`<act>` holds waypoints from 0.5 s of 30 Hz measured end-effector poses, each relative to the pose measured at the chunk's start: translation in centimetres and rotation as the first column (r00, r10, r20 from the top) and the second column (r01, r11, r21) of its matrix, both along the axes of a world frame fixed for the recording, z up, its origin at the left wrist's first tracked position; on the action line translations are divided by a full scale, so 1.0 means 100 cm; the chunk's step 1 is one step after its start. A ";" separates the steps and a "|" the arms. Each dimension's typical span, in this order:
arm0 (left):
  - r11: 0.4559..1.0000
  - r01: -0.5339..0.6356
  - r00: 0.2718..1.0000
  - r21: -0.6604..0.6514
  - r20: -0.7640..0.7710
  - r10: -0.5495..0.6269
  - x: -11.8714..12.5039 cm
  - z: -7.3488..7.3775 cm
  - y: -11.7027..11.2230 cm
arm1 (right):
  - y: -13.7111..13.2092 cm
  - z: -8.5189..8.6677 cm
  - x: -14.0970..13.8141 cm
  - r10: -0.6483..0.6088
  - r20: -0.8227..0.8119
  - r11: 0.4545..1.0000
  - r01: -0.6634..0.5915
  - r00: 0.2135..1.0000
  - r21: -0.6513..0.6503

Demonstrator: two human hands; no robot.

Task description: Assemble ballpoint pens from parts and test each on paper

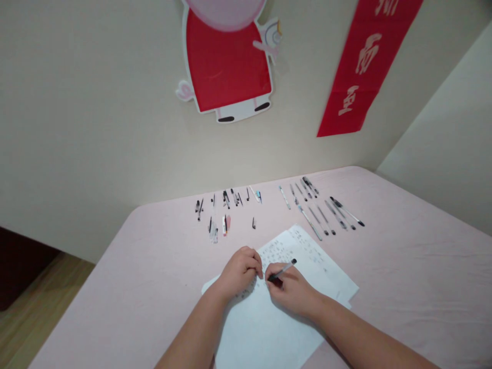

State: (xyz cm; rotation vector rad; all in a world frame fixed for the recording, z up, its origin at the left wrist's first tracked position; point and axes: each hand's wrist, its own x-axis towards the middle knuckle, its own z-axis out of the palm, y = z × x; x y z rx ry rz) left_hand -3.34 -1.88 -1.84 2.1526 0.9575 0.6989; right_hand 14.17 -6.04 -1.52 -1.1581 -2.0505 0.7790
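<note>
My right hand (290, 289) is closed around a pen (284, 268) with a clear barrel and black ends. The pen slants up to the right, and its lower tip is hidden by the fingers over the paper. Beside it, my left hand (241, 270) rests on the paper with its fingers curled; whether anything is under them is hidden. Beneath both hands lies a small stack of white sheets of paper (265, 335). Rows of small dark handwriting cover the upper part, and the lower part is blank.
Beyond the paper on the left lie pen parts (226, 200), including caps and short pieces. Several whole pens (315, 218) lie in rows on the right. Everything sits on a pink-covered surface (154, 287) against a wall bearing a red cartoon cutout (228, 61) and red banner (357, 82).
</note>
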 end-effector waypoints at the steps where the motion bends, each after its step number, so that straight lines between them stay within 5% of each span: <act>1: 1.000 -0.001 1.000 0.000 -0.002 0.001 0.000 0.000 0.000 | 0.000 0.000 0.000 0.000 -0.001 1.000 0.000 1.000 -0.002; 15: 1.000 -0.003 1.000 0.006 0.007 0.003 0.000 0.001 0.000 | -0.001 -0.002 0.002 0.029 0.008 1.000 -0.029 1.000 -0.005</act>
